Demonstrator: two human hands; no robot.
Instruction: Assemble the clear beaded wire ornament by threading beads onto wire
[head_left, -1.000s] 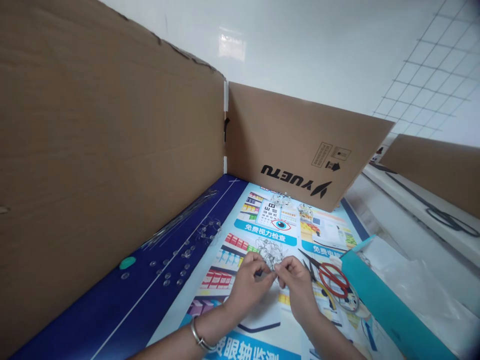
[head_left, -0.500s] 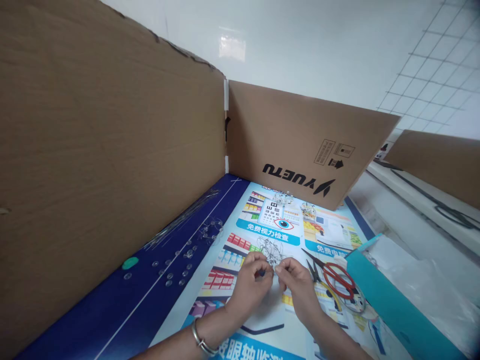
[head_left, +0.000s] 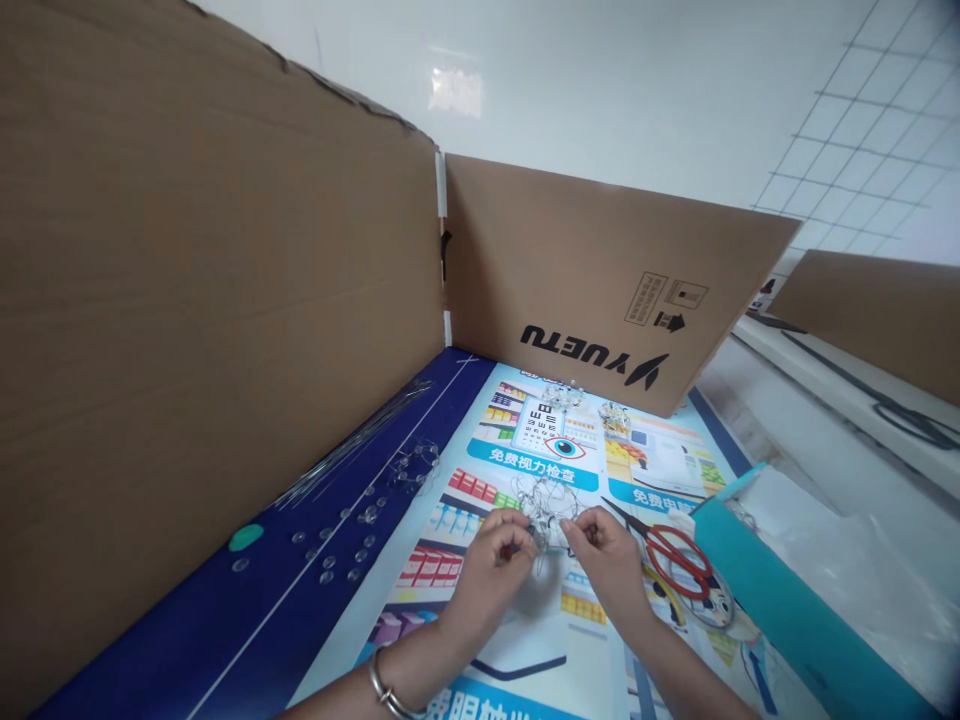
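Note:
A loose tangle of thin silvery wire with clear bits in it is between my hands, above the printed sheet. My left hand has its fingers curled and pinched at the tangle's left side. At the lower right of the tangle, my right hand pinches thumb against forefinger on the wire. The exact spot each fingertip grips is too small to make out. Red-handled scissors lie just right of my right hand, partly over a round roll.
Clear round beads are scattered on the blue strip at left, with a wire-and-bead cluster, straight wires and a green disc. More wire clusters lie near the cardboard wall. A teal box holding clear plastic stands at right.
My right hand has moved slightly right, so the hands are further apart and more of the wire tangle shows between them. The view has shifted a little.

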